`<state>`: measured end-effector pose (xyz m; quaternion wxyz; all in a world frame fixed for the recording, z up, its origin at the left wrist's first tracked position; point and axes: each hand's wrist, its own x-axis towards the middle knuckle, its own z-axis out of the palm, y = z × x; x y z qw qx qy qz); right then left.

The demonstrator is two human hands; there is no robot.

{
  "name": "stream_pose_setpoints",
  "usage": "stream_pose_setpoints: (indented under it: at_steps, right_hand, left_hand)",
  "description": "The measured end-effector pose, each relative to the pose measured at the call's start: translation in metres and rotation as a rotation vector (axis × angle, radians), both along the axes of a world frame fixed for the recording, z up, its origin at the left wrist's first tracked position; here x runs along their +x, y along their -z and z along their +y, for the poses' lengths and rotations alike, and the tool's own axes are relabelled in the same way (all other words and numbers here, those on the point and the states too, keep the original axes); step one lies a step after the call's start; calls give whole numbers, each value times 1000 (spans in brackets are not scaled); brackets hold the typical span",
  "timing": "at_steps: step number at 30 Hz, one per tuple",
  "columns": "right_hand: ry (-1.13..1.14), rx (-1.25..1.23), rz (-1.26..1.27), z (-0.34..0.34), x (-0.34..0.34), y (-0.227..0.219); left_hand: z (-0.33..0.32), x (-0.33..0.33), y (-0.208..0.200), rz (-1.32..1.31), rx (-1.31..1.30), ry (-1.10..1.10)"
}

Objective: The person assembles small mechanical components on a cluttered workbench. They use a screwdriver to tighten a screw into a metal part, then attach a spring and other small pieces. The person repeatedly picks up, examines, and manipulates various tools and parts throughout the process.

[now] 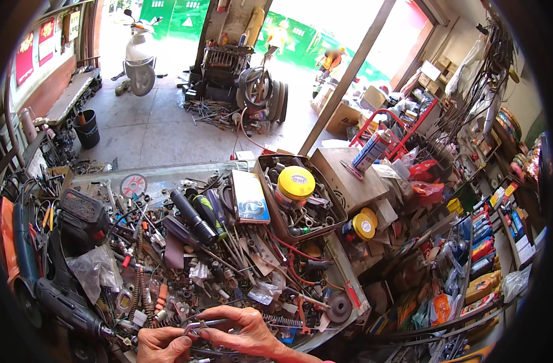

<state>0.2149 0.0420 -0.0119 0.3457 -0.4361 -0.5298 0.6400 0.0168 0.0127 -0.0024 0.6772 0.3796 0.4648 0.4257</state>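
Observation:
Close to the lower edge, both my hands meet over a bench heaped with hardware. A small, shiny, bent metal piece (pixel 196 325) is pinched between them; its exact kind does not show. My left hand (pixel 158 346) closes thumb and fingers on its left end. From the right, my right hand (pixel 247 331) grips it between thumb and curled fingers. A coil spring (pixel 283 321) lies just right of my right hand. To the left of my left hand lies a dark power drill (pixel 71 308), its chuck pointing toward my fingers.
A black flashlight (pixel 193 216) and a blue-white box (pixel 250 196) lie on the pile. A metal tray (pixel 270 221) holds a yellow-lidded tub (pixel 296 184). Right stands a spray can (pixel 372 150) on a box. A scooter (pixel 139 57) and black bucket (pixel 87 129) stand beyond.

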Motion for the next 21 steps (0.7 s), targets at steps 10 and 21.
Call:
stream_pose_setpoints:
  at_steps: [10,21]
  right_hand:
    - [145,-76,113,0,1,5]
    - [-2,-236,105,-2,-3,2]
  left_hand:
    - [-3,-7,1,24,-59,-27]
    - [-2,-2,-3,43,-9,27]
